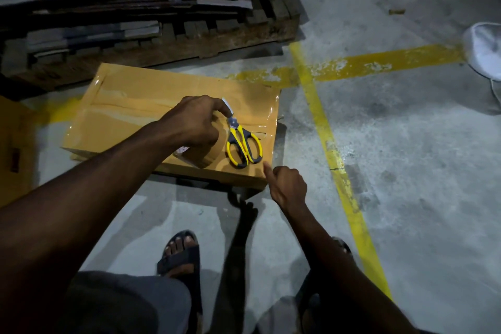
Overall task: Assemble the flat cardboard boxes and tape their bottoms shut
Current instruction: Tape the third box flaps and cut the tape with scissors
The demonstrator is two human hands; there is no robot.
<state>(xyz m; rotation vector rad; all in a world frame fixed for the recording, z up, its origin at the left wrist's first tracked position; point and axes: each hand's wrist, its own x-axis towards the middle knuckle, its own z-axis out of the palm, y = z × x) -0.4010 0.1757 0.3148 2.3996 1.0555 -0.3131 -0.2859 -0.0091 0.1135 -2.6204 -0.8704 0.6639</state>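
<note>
Seam apparently taped: left hand (192, 125) grips tape roll (196, 157) beside scissors (244, 146), right hand (287, 184) fisted at box (122, 108) corner. Next, likely clear tools

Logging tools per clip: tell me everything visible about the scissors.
The scissors have yellow handles with dark grey linings and closed steel blades. They lie flat on the taped box, near its right end, handles toward the person, tips away. The left hand covers the blades' middle; whether it pinches them is unclear.
</note>
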